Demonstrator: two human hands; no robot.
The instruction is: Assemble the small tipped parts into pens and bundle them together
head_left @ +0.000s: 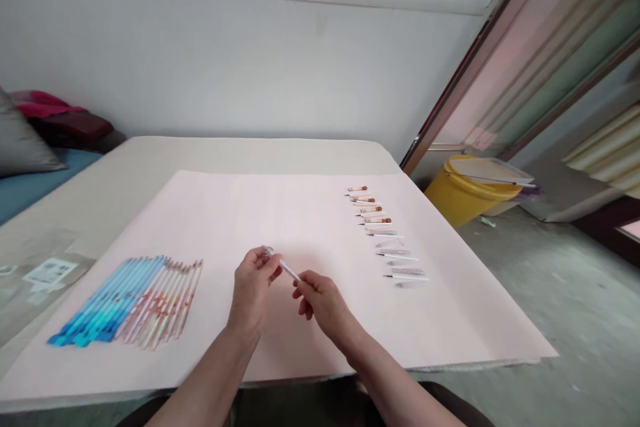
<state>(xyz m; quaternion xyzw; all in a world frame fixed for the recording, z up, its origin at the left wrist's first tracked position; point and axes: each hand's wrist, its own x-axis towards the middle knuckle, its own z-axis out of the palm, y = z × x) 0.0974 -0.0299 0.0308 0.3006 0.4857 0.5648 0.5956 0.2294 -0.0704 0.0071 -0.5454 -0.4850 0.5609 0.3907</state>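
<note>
Above the middle of the pale sheet, a slim white pen is held slantwise between both hands. My left hand pinches its upper end, where a small silvery or clear part sticks out past the fingers. My right hand grips the lower end between thumb and forefinger, its other fingers curled. To the right, disassembled pen parts lie in a column; slim white pieces with dark tips are among them. Several of the farther sets include pieces with brown ends.
At left lie a row of blue pens and a row of pinkish pens, side by side. The pale sheet covers much of the table. Clear plastic packaging rests at the left. A yellow bin stands beyond the right edge.
</note>
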